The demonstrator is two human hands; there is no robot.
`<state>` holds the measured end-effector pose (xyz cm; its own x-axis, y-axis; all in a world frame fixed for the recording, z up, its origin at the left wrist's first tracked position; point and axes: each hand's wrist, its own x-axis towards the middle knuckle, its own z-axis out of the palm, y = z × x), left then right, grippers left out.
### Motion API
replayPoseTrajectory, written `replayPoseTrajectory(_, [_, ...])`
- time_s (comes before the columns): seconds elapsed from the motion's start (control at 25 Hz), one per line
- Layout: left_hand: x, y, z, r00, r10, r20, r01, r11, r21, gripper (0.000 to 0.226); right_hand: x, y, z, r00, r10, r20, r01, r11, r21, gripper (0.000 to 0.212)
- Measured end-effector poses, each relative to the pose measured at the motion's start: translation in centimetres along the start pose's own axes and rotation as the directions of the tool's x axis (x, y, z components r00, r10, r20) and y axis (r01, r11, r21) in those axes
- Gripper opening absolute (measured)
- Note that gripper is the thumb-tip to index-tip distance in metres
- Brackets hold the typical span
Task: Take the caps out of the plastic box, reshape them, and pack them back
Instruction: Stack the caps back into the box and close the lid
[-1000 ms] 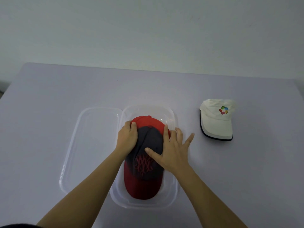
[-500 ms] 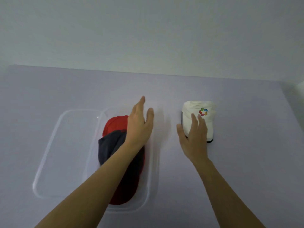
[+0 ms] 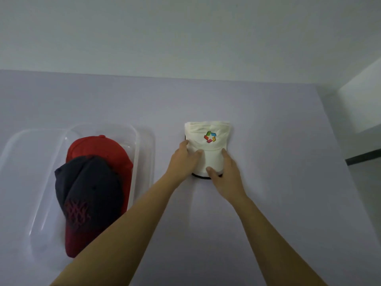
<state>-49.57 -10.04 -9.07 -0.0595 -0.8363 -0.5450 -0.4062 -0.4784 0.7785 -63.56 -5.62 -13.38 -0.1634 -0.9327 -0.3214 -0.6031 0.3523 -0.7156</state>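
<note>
**Fingers point(image 3: 195, 154) closed on white cap point(image 3: 208, 129), to the right of plastic box point(image 3: 151, 145)**

Fingers of the left hand point(image 3: 182, 161) lay close together on top of the white cap, and the thumb was hooked at its left edge, so this hand gripped the cap's left side. The right hand point(image 3: 227, 175) pinched the cap's other side: its thumb pressed on the near end of the brim, and its forefinger ran along the right edge. The other fingers of the right hand were hidden behind the hand, so I could not tell how they lay. Both bare forearms reached in from the near edge of the view, and the left one passed over the near right corner of the box.

The white cap lay flat on the pale purple table point(image 3: 288, 193), just to the right of the box and apart from it. It carried a small many-coloured emblem point(image 3: 209, 137), and a dark rim showed under its brim.

Inside the box lay a red cap point(image 3: 97, 146), and a dark navy cap point(image 3: 92, 182) was on top of it, with its red brim toward the near end of the box. A clear lid point(image 3: 22, 149) lay against the left side of the box. Beyond the box rose a plain pale wall point(image 3: 185, 38).
</note>
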Motion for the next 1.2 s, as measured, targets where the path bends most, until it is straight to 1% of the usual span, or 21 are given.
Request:
replayPoseTrajectory(0.08, [-1.5,-1.4,0.7,0.999,-0.026,-0.041,0.026,1.0,-0.006,0.068,-2.9,1.0,0.0,1.0,-0.004,-0.009,0.005,1.0,0.025,0.076])
replayPoseTrajectory(0.12, [-2.2,-2.2,0.8,0.999,-0.03,-0.045,0.03,1.0,0.002,0.076,-4.5,1.6,-0.1,1.0,-0.009,-0.005,0.009,0.999,0.044,0.076])
replayPoseTrajectory(0.24, [-2.8,-3.9,0.0,0.999,-0.041,0.012,0.042,0.998,-0.056,0.105,-7.3,3.4,-0.1,1.0,-0.021,0.017,0.018,0.991,0.13,0.076])
replayPoseTrajectory(0.28, [-2.6,-4.2,-0.3,0.999,-0.031,0.031,0.032,0.997,-0.063,0.111,-7.5,3.8,-0.2,1.0,-0.022,0.023,0.018,0.989,0.149,0.077])
replayPoseTrajectory(0.32, [-2.2,-4.2,-0.7,0.998,-0.015,0.054,0.018,0.998,-0.063,0.111,-7.5,4.0,-0.3,0.999,-0.02,0.033,0.015,0.987,0.158,0.077])
replayPoseTrajectory(0.36, [-1.7,-4.0,-1.1,0.995,-0.003,0.098,0.01,0.997,-0.071,0.104,-7.4,4.0,-0.4,0.999,-0.018,0.04,0.011,0.986,0.169,0.077])
replayPoseTrajectory(0.48, [-0.8,-2.5,-2.2,0.957,-0.009,0.292,0.044,0.993,-0.112,0.055,-7.1,4.2,-0.4,0.999,-0.003,0.047,-0.008,0.973,0.23,0.081])
replayPoseTrajectory(0.52, [-0.6,-2.0,-2.5,0.938,-0.019,0.347,0.061,0.992,-0.112,0.047,-7.1,4.4,-0.3,0.999,0.005,0.042,-0.015,0.969,0.245,0.081])
replayPoseTrajectory(0.56, [-0.4,-1.7,-2.8,0.918,-0.029,0.395,0.074,0.992,-0.099,0.045,-7.3,4.4,-0.3,0.999,0.002,0.034,-0.01,0.969,0.245,0.081])
replayPoseTrajectory(0.6, [-0.3,-1.3,-3.0,0.898,-0.035,0.439,0.069,0.996,-0.063,0.048,-7.5,4.3,-0.3,1.0,-0.009,0.028,0.001,0.969,0.247,0.08])
replayPoseTrajectory(0.68, [-0.1,-0.7,-3.2,0.861,-0.04,0.508,0.004,0.997,0.071,0.059,-7.8,4.0,-0.3,0.999,-0.02,0.032,0.011,0.967,0.254,0.078])
replayPoseTrajectory(0.72, [-0.2,-0.5,-3.3,0.849,-0.041,0.526,-0.032,0.991,0.129,0.059,-8.0,3.9,-0.2,0.999,-0.026,0.04,0.014,0.965,0.261,0.076])
replayPoseTrajectory(0.76, [-0.3,-0.3,-3.4,0.847,-0.039,0.53,-0.054,0.986,0.158,0.053,-8.3,3.7,-0.2,0.998,-0.031,0.049,0.017,0.962,0.272,0.074])
replayPoseTrajectory(0.84, [-0.5,-0.1,-4.0,0.848,-0.031,0.529,-0.047,0.99,0.133,0.038,-9.1,3.1,-0.3,0.998,-0.044,0.047,0.028,0.953,0.302,0.073])
replayPoseTrajectory(0.92, [-1.0,0.2,-5.0,0.852,-0.026,0.523,-0.019,0.997,0.08,0.034,-9.9,2.0,-0.5,0.998,-0.061,0.009,0.055,0.948,0.314,0.074])
replayPoseTrajectory(1.0, [-1.8,1.1,-6.6,0.851,-0.003,0.525,-0.03,0.998,0.054,0.033,-10.6,0.5,-0.8,0.997,-0.073,-0.027,0.078,0.932,0.353,0.075])
replayPoseTrajectory(1.12, [-3.4,3.5,-10.8,0.873,0.102,0.477,-0.151,0.986,0.066,0.029,-11.6,-2.8,-0.7,0.992,-0.098,-0.075,0.123,0.856,0.502,0.088])
replayPoseTrajectory(1.2, [-4.8,5.3,-14.9,0.89,0.193,0.412,-0.238,0.97,0.058,0.022,-12.1,-5.2,0.3,0.992,-0.094,-0.085,0.126,0.837,0.532,0.095])
